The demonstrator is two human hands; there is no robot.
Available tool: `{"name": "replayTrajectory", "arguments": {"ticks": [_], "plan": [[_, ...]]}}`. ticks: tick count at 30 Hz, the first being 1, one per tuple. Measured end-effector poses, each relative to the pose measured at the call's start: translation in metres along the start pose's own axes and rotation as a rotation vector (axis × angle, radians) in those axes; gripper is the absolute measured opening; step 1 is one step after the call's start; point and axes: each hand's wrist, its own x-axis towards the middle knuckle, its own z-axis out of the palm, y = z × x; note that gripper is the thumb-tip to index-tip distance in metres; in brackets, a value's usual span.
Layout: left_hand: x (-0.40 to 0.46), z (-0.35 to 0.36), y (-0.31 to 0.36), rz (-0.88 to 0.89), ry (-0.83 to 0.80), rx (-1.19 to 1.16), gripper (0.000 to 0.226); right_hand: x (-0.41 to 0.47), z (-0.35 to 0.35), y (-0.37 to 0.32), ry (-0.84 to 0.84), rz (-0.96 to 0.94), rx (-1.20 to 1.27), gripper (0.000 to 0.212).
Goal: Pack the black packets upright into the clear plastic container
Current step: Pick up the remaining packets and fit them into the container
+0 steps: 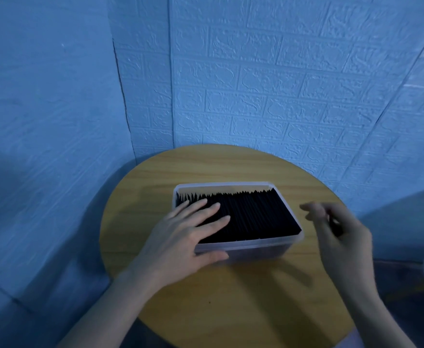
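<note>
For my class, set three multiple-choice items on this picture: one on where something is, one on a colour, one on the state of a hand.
1. Where does the clear plastic container stand?
A. on the round wooden table
B. on the floor
C. on a shelf

2. What colour are the packets in it?
A. white
B. black
C. red

3. How is the left hand?
A. clenched in a fist
B. out of view
C. flat on the packets, fingers straight

Answers: 1 A, table wood shows all round the container; 2 B, the upright row is black; 3 C, its straight fingers lie across the packet tops.
</note>
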Motion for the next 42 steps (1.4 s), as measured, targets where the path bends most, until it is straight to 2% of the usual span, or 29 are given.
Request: {"name": "replayTrajectory", "arguments": {"ticks": [3, 5, 7, 10, 13, 15, 18, 22, 27, 29, 33, 35, 39, 42], "plan": [[0.003, -0.012, 0.017, -0.007, 0.075, -0.122, 0.066, 0.000, 0.015, -0.031, -0.023, 0.208, 0.333, 0.044], [0.007, -0.023, 0.036, -0.069, 0.137, -0.350, 0.068, 0.008, 0.036, -0.044, -0.027, 0.278, 0.631, 0.043], [0.011, -0.031, 0.053, -0.130, 0.120, -0.600, 0.068, 0.010, 0.053, -0.050, -0.025, 0.312, 0.821, 0.041], [0.019, -0.035, 0.063, -0.144, 0.170, -0.751, 0.059, 0.017, 0.079, -0.065, -0.006, 0.360, 0.993, 0.042], [0.025, -0.035, 0.055, -0.247, 0.272, -0.851, 0.056, 0.014, 0.092, -0.059, -0.031, 0.403, 1.052, 0.042], [0.026, -0.034, 0.050, -0.309, 0.294, -0.902, 0.055, 0.010, 0.093, -0.054, -0.082, 0.430, 0.964, 0.034], [0.027, -0.036, 0.041, -0.352, 0.326, -0.840, 0.053, -0.001, 0.093, -0.045, -0.208, 0.452, 0.765, 0.008], [0.023, -0.036, 0.034, -0.366, 0.340, -0.757, 0.050, -0.005, 0.088, -0.034, -0.253, 0.310, 0.520, 0.010], [0.015, -0.033, 0.017, -0.400, 0.424, -0.607, 0.040, 0.015, 0.067, -0.028, -0.131, 0.349, 0.527, 0.016], [0.014, -0.029, 0.010, -0.430, 0.464, -0.531, 0.037, 0.023, 0.056, -0.024, -0.147, 0.322, 0.465, 0.019], [0.014, -0.017, 0.006, -0.468, 0.491, -0.484, 0.035, 0.029, 0.041, -0.014, -0.280, 0.163, 0.029, 0.018], [0.014, -0.012, 0.006, -0.475, 0.514, -0.488, 0.034, 0.028, 0.039, -0.007, -0.304, 0.100, -0.166, 0.022], [0.016, -0.006, 0.003, -0.449, 0.511, -0.394, 0.032, 0.024, 0.042, 0.002, -0.371, 0.001, -0.536, 0.017], [0.014, -0.005, 0.000, -0.417, 0.494, -0.317, 0.031, 0.025, 0.045, 0.000, -0.472, -0.045, -0.703, 0.025]]}}
